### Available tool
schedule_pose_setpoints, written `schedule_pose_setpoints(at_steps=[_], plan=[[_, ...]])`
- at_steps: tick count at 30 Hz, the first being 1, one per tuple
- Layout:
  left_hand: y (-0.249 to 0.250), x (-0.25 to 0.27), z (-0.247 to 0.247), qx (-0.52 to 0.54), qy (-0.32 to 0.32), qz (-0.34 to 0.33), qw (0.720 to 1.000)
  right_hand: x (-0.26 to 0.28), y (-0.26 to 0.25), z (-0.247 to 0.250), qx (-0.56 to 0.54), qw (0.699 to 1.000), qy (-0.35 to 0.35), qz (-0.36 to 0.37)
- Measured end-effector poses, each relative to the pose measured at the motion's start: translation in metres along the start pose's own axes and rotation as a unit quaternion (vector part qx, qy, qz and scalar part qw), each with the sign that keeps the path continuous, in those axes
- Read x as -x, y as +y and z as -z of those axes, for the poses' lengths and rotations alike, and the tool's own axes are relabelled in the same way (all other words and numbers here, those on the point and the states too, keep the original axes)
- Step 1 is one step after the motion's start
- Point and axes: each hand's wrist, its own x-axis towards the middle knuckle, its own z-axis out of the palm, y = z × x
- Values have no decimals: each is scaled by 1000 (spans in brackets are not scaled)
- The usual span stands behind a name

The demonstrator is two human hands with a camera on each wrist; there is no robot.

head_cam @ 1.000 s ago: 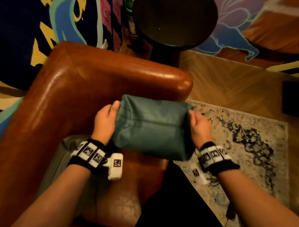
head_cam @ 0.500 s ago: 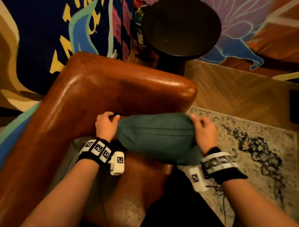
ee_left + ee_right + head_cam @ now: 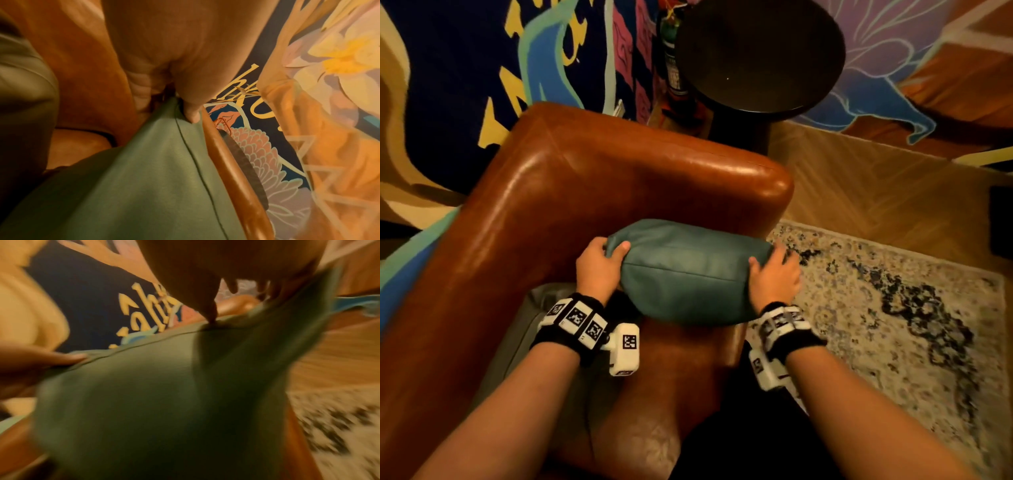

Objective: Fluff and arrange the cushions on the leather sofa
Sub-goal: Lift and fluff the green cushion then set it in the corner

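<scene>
A teal cushion (image 3: 688, 270) lies on the brown leather sofa (image 3: 571, 192), against the inside of the armrest. My left hand (image 3: 599, 260) grips its left end, thumb on top and fingers curled behind the corner. My right hand (image 3: 774, 274) grips the right end, thumb on top. In the left wrist view the thumb presses beside the seam of the cushion (image 3: 156, 178). The right wrist view is blurred; the cushion (image 3: 164, 394) fills it, with my right thumb pressing its top edge. A grey-green cushion (image 3: 530, 329) lies under my left forearm.
A round dark side table (image 3: 760, 54) stands beyond the armrest. A patterned rug (image 3: 893, 325) covers the wooden floor (image 3: 876, 192) at the right. A painted mural wall (image 3: 465, 68) runs behind the sofa.
The teal cushion has been squeezed shorter and plumper and moved down towards the armrest's inside. Both hands have shifted from flat on its sides to gripping its ends.
</scene>
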Motion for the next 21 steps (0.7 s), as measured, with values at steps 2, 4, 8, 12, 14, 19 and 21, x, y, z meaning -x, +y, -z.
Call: schedule_pose_setpoints(at_steps=[2,4,8,12,14,19,21], plan=[[5,0,-4,-25,9,-17,999,-28,18,7,-62,992,-83,-78],[12,0,-12,-33,18,-25,999,-48,26,14,-102,983,-96,-117],[14,7,-18,-25,37,-40,998,-48,38,24,-114,971,-141,-154],[7,3,-20,101,69,41,992,-16,55,15,-338,927,-85,-136],[1,1,-19,275,13,122,954,3,53,10,-521,825,-155,-154],[11,6,-28,314,-87,43,944,-2,38,-17,-484,865,-114,-70],[9,-2,-16,208,-68,-39,975,-10,43,-10,-388,917,-89,8]])
